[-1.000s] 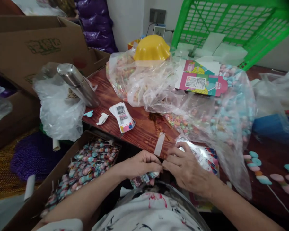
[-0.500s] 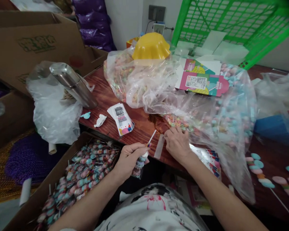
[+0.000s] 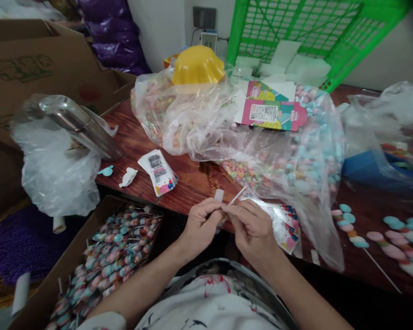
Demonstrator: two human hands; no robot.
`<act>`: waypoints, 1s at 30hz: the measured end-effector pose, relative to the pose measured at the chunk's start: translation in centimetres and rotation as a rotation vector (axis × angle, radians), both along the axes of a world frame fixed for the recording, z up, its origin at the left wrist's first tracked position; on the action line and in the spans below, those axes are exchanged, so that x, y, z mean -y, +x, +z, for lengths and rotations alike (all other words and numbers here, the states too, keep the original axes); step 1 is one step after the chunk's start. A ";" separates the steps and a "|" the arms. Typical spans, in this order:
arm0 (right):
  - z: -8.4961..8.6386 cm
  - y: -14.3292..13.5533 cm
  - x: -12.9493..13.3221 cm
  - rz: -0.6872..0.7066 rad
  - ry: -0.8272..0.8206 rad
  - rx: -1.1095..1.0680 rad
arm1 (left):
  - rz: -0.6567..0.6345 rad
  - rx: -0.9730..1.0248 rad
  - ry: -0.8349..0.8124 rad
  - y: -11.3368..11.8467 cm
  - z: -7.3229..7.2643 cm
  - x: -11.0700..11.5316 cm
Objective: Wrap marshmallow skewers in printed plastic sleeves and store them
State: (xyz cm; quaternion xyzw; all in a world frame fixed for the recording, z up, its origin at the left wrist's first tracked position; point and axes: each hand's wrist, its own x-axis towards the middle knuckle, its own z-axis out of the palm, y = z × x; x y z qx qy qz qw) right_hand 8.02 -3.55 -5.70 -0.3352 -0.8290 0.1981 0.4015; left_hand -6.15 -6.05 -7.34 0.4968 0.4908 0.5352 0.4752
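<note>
Before my body, my left hand [image 3: 201, 222] is closed around a wrapped candy skewer, mostly hidden by the fingers. Its white stick [image 3: 239, 194] points up and to the right, past the fingertips. My right hand [image 3: 253, 224] is closed in a pinch against the base of the stick, its fingertips meeting those of my left hand. Whatever lies in that pinch is too small to make out. Just beyond the hands, a strip of clear tape or plastic [image 3: 219, 195] lies on the table. A printed clear bag sheet [image 3: 278, 224] is under and beside my right hand.
Left below stands a carton of wrapped candy skewers [image 3: 119, 247]. The wooden table [image 3: 189, 178] bears printed cards [image 3: 158, 172], a steel flask [image 3: 86, 130], big clear bags of candy [image 3: 261, 151] and a yellow bowl [image 3: 198, 66]. Unwrapped candy skewers [image 3: 351, 227] lie at right.
My right hand has come from the table near the candy bag to the skewer's stick and now pinches there beside my left hand. The view has shifted to the right.
</note>
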 end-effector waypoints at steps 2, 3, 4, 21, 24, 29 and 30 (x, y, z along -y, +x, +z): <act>-0.4 0.8 -0.1 -0.015 -0.053 -0.056 | -0.069 -0.043 0.040 0.5 0.4 -0.1; -0.6 1.2 -0.2 -0.024 -0.090 -0.069 | -0.099 -0.050 0.048 0.6 0.5 0.0; -0.7 1.6 -0.2 -0.041 -0.133 -0.080 | -0.120 -0.048 0.049 0.8 0.6 0.0; -2.2 4.2 1.5 -0.149 -0.938 -0.674 | -0.147 0.032 -0.102 3.5 1.1 -0.4; -2.0 5.0 1.4 -0.051 -1.060 -0.677 | -0.176 0.001 -0.052 3.9 1.7 -0.4; -1.7 6.0 1.2 -0.016 -1.121 -0.646 | -0.238 -0.073 0.027 4.2 2.1 -0.7; -1.6 6.3 1.0 -0.013 -1.133 -0.638 | -0.249 -0.090 0.036 4.3 2.2 -0.8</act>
